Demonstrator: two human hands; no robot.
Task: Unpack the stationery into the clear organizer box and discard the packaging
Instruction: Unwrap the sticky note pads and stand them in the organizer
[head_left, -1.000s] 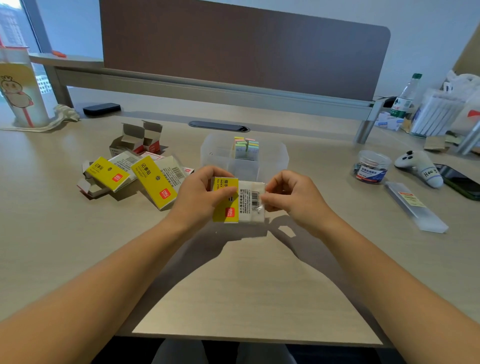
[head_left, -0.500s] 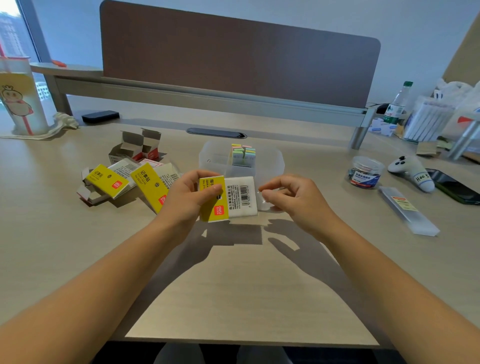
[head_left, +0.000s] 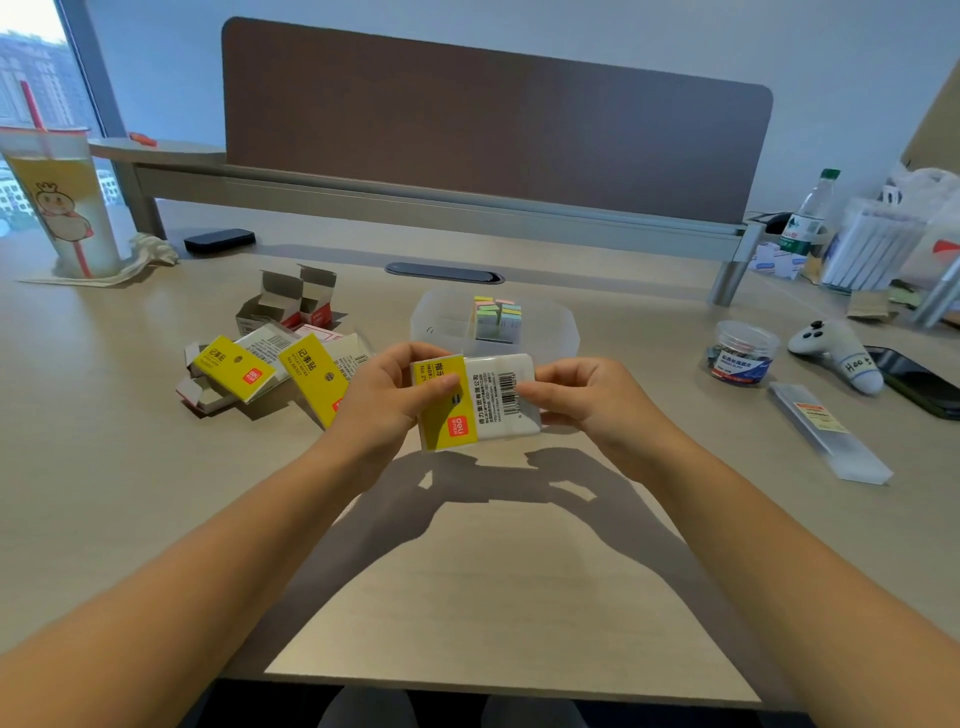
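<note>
Above the middle of the desk I hold a small yellow-and-white index tab packet (head_left: 475, 402) in clear wrap. My left hand (head_left: 384, 402) grips its yellow end, thumb on the front. My right hand (head_left: 582, 397) pinches the white barcode end. Just behind the packet sits the clear organizer box (head_left: 563, 335) with a block of pastel sticky tabs (head_left: 497, 316) inside. To the left lie yellow sticky-note packs (head_left: 236, 366) and empty opened cardboard boxes (head_left: 291, 306).
A clear tub of binder clips (head_left: 743, 353), a white controller (head_left: 836, 353), a dark phone (head_left: 919, 384) and a long clear packet (head_left: 826, 428) lie at the right. A tall drink cup (head_left: 62, 202) stands far left. A desk divider runs along the back.
My right hand, which had drawn slightly away from the packet half a second ago, is back pinching its white end. The packet is tilted a little more toward me.
</note>
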